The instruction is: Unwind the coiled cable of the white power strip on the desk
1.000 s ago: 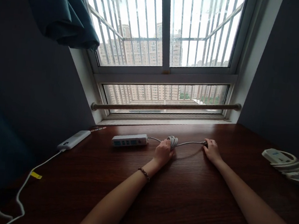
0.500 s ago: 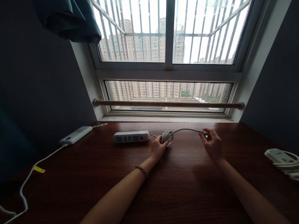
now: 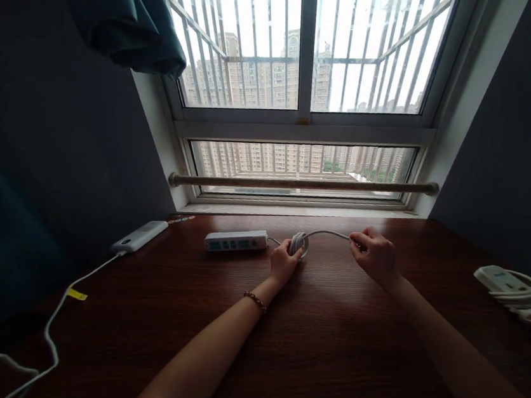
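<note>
A white power strip [image 3: 236, 241] lies on the dark wooden table, its sockets toward me. From its right end a short stretch of cord runs into a coiled white power cord [image 3: 297, 243]. My left hand [image 3: 284, 260] is closed around that coil, thumb on the near side. To the right, my right hand [image 3: 374, 253] is closed on the free end of the same cord, which arches between the two hands. The plug at that end is hidden inside my fingers.
At the left sits a white power bank [image 3: 141, 237] with a white cable [image 3: 54, 328] bearing a yellow tag [image 3: 77, 294]. A second power strip [image 3: 496, 276] with its cord bundled lies at the right. Behind the table are a wooden rail [image 3: 305, 184] and a barred window.
My right hand has turned over so its back faces up, covering the plug that showed before. The left hand keeps its hold on the coil. The whole view has shifted slightly.
</note>
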Available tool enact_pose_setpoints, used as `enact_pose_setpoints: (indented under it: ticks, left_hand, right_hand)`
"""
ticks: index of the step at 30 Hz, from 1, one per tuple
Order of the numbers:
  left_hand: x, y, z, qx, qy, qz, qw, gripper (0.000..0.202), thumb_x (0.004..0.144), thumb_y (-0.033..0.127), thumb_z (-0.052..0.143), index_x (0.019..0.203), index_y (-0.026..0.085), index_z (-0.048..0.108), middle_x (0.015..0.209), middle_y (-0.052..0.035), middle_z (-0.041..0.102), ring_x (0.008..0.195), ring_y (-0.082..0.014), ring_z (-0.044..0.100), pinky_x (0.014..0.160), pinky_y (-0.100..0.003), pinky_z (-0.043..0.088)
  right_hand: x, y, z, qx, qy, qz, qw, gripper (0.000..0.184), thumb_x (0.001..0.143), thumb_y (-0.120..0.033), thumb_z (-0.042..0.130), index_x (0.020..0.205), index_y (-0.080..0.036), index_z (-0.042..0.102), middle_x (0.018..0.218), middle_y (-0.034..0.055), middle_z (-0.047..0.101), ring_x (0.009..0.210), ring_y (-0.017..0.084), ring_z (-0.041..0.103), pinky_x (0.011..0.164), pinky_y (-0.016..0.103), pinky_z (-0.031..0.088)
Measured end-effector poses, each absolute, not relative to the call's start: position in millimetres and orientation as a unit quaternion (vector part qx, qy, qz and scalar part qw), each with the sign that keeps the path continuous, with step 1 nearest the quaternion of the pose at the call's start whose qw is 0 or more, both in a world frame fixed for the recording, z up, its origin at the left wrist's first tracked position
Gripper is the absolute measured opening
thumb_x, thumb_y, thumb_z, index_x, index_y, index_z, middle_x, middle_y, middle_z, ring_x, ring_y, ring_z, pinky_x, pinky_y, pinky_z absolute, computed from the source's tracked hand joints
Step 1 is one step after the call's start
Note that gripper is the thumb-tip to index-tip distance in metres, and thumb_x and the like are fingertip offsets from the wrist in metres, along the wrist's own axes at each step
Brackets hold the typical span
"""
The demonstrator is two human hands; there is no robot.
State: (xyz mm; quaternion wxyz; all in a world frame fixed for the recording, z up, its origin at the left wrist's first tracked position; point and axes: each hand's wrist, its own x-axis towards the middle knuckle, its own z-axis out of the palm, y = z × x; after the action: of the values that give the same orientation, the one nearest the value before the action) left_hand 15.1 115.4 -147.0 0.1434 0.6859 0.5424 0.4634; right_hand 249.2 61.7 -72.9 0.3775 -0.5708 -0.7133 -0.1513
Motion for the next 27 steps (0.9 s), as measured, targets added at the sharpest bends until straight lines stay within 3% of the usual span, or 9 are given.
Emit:
enact_pose_setpoints:
  ticks: [9,13,20,24,27]
  left_hand:
    - [20,100,-136,0.687,0.564,0.456,0.054,0.023,0.079,0.036,0.058,0.092,0.017,0.062,0.077,-0.0039,0.060,0.076,-0.0188,0.056,0.076,-0.037,0.044]
    - [22,98,-134,0.688,0.553,0.468,0.027,0.020,0.077,0.033,0.059,0.089,0.019,0.064,0.076,-0.0058,0.061,0.089,-0.0250,0.055,0.086,-0.040,0.040]
    - [31,100,-141,0.699,0.517,0.492,0.042,0.028,0.081,0.026,0.053,0.107,0.017,0.054,0.093,-0.0066,0.064,0.087,-0.0197,0.059,0.080,-0.032,0.047]
    - [33,95,-139,0.702,0.518,0.488,0.022,0.032,0.080,0.030,0.054,0.109,0.016,0.053,0.099,-0.0089,0.061,0.094,-0.0224,0.057,0.086,-0.035,0.045]
    - [32,91,-134,0.704,0.529,0.474,0.001,0.035,0.080,0.034,0.053,0.110,0.016,0.054,0.102,-0.0097,0.059,0.097,-0.0243,0.054,0.088,-0.037,0.043]
  right_hand:
    - [247,54,-61,-0.574,-0.768,-0.128,0.254,0.018,0.080,-0.029,0.052,0.082,-0.024,0.069,0.081,0.0010,0.060,0.065,0.014,0.055,0.056,0.025,0.028]
    - [241,52,-60,-0.581,-0.770,-0.105,0.244,0.019,0.080,-0.029,0.052,0.083,-0.025,0.069,0.082,0.0009,0.061,0.068,0.015,0.056,0.058,0.025,0.030]
    - [233,53,-60,-0.589,-0.767,-0.043,0.252,0.019,0.079,-0.029,0.052,0.083,-0.022,0.069,0.083,0.0018,0.062,0.073,0.015,0.058,0.066,0.025,0.036]
    - [227,65,-51,-0.594,-0.767,0.014,0.244,0.016,0.077,-0.025,0.055,0.082,-0.020,0.069,0.085,0.0033,0.064,0.079,0.017,0.058,0.070,0.026,0.037]
    - [221,85,-43,-0.596,-0.768,0.097,0.214,0.009,0.074,-0.022,0.061,0.078,-0.018,0.069,0.075,0.0022,0.064,0.075,0.016,0.058,0.069,0.026,0.040]
